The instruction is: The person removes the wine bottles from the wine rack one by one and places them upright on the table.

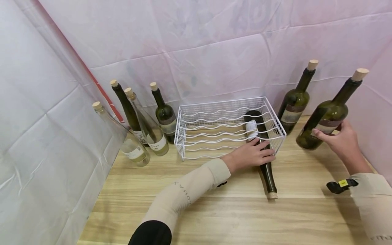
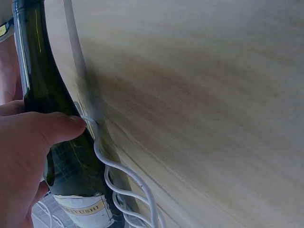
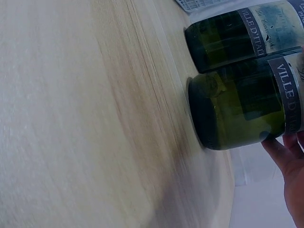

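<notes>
A dark wine bottle [image 1: 268,175] lies on its side in the white wire rack [image 1: 183,136], its corked neck sticking out over the front. My left hand [image 1: 249,154] grips this bottle near its shoulder; in the left wrist view the thumb [image 2: 61,127] crosses the glass just above the white label [image 2: 88,209]. At the right, a green wine bottle [image 1: 332,110] with a cork stands on the table. My right hand [image 1: 344,139] holds it around the lower body, thumb on the near side and fingers partly hidden behind. In the right wrist view its base [image 3: 202,114] appears at the tabletop.
Another corked green bottle [image 1: 294,103] stands between the rack and the right-hand bottle. Left of the rack stand several corked bottles, among them a clear one [image 1: 134,149] and a short green one [image 1: 165,114]. Fabric sheets [image 1: 214,68] hang behind the wooden table [image 1: 214,211].
</notes>
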`<state>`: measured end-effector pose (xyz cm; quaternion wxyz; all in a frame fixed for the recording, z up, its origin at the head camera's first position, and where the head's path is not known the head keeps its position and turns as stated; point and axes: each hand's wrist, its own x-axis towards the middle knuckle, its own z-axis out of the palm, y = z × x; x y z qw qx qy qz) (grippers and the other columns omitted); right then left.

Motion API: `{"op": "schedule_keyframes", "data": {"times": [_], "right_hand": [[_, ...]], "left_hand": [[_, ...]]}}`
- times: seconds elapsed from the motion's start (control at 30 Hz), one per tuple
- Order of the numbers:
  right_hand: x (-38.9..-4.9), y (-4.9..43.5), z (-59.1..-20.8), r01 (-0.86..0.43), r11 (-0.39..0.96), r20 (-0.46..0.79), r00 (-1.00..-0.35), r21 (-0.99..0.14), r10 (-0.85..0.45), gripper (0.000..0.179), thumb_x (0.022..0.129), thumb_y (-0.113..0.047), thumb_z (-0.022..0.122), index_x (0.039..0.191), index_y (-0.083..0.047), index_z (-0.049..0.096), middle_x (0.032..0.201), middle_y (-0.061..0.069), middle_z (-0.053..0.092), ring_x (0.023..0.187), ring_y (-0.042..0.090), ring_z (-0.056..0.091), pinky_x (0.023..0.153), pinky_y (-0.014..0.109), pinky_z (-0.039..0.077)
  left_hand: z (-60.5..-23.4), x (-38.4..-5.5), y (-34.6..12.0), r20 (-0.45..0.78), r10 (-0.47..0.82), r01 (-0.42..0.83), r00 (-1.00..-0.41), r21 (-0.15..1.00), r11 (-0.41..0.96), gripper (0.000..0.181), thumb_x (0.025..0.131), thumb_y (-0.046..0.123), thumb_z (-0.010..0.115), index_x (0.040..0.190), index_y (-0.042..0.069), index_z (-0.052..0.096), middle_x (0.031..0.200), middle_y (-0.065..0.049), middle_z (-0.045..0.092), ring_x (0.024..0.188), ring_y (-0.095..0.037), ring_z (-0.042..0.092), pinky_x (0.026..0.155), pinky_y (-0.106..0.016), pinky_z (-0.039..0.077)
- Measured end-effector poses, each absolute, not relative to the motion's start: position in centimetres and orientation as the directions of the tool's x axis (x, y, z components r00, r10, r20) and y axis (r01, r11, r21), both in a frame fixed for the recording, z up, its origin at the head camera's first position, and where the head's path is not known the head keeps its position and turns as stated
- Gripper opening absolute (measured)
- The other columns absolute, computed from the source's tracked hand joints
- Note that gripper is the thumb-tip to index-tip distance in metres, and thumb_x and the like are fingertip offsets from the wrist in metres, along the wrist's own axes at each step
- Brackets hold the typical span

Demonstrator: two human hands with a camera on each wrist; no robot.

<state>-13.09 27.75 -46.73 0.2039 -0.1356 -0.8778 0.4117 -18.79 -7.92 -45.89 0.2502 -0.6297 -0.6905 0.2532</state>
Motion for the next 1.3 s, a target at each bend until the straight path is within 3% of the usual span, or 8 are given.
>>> {"op": "schedule_keyframes", "data": {"times": [0.27,0.5,0.7,0.93,1.07,1.3], "right_hand": [[-12.7,27.7,-46.4,0.082,0.65,0.235,-0.893,-0.755,0.385,0.053,0.087,-0.039,0.083,0.121,-0.046,0.043,0.1,-0.03,0.046,0.09,-0.009,0.044,0.066,0.002,0.038],[-12.5,28.4,-45.6,0.088,0.7,0.232,-0.908,-0.708,0.349,0.05,0.085,-0.042,0.084,0.118,-0.05,0.046,0.1,-0.031,0.047,0.092,-0.013,0.041,0.07,0.012,0.034],[-12.1,28.5,-45.0,0.081,0.683,0.23,-0.907,-0.726,0.352,0.053,0.083,-0.039,0.087,0.119,-0.044,0.049,0.102,-0.03,0.049,0.091,-0.017,0.044,0.068,-0.003,0.037],[-11.5,27.8,-44.3,0.066,0.626,0.248,-0.882,-0.777,0.401,0.082,0.085,-0.03,0.086,0.153,-0.023,0.042,0.111,-0.033,0.043,0.093,-0.016,0.046,0.073,-0.006,0.036],[-11.5,27.7,-43.8,0.017,0.601,0.291,-0.864,-0.799,0.411,0.084,0.085,-0.023,0.087,0.155,-0.02,0.041,0.113,-0.03,0.045,0.098,-0.015,0.048,0.076,-0.006,0.04],[-11.5,27.1,-42.9,-0.044,0.595,0.386,-0.799,-0.802,0.461,0.087,0.085,-0.015,0.085,0.158,-0.016,0.039,0.122,-0.03,0.043,0.109,-0.015,0.046,0.087,-0.007,0.04]], "left_hand": [[-45.9,-18.9,-7.2,0.001,0.996,0.722,-0.091,-0.688,0.067,0.052,0.112,0.017,0.025,0.159,0.035,0.039,0.164,0.016,0.042,0.155,-0.021,0.038,0.12,-0.04,0.044],[-45.8,-19.0,-7.3,0.014,0.998,0.717,-0.06,-0.695,0.052,0.049,0.112,0.017,0.025,0.154,0.033,0.045,0.16,0.014,0.048,0.154,-0.021,0.04,0.118,-0.041,0.047],[-46.0,-19.1,-7.3,0.084,0.996,0.704,0.003,-0.708,0.058,0.045,0.111,0.02,0.027,0.144,0.032,0.055,0.148,0.013,0.06,0.147,-0.022,0.05,0.109,-0.041,0.054],[-45.8,-18.7,-7.3,0.144,0.989,0.696,0.028,-0.713,0.084,0.042,0.112,0.017,0.028,0.13,0.029,0.063,0.136,0.011,0.066,0.138,-0.023,0.057,0.101,-0.041,0.059],[-45.8,-18.5,-7.2,0.145,0.989,0.701,0.028,-0.708,0.084,0.042,0.111,0.017,0.026,0.129,0.027,0.063,0.134,0.008,0.066,0.135,-0.024,0.058,0.101,-0.044,0.059],[-46.0,-18.3,-7.3,0.203,0.976,0.687,0.084,-0.721,0.091,0.043,0.111,0.014,0.023,0.118,0.027,0.064,0.122,0.009,0.068,0.124,-0.024,0.063,0.094,-0.043,0.062]]}}
